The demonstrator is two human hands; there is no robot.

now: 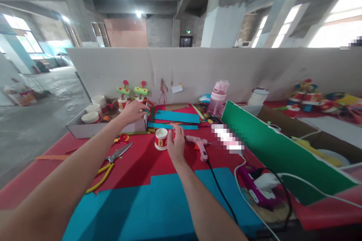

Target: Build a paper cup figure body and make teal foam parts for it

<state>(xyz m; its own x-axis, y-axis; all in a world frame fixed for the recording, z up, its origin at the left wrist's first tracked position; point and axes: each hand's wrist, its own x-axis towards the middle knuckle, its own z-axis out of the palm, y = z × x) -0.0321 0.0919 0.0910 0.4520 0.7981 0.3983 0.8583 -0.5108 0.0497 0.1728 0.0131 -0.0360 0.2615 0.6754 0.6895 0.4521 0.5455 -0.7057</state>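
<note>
My left hand (133, 113) reaches over the right end of a white box (132, 126), its fingers stretched forward. A small green piece (147, 112) shows just under its fingertips; whether they touch it I cannot tell. Upside down on the red table stands a red and white paper cup (161, 140), its white base up with a pale green spot on it. Close against the cup's right side is my right hand (177, 144), open with fingers slightly curved. Right of that hand lies a pink hot glue gun (200, 146), nozzle to the left, with a black cord.
Scissors (114, 158) with yellow handles lie at left. Blue sheets (169, 203) cover the front, and blue strips (178, 116) lie behind. A pink bottle (218, 98), a green-sided box (271, 143) and a purple power strip (258, 188) stand at right. Decorated cup figures (140, 92) stand at the back.
</note>
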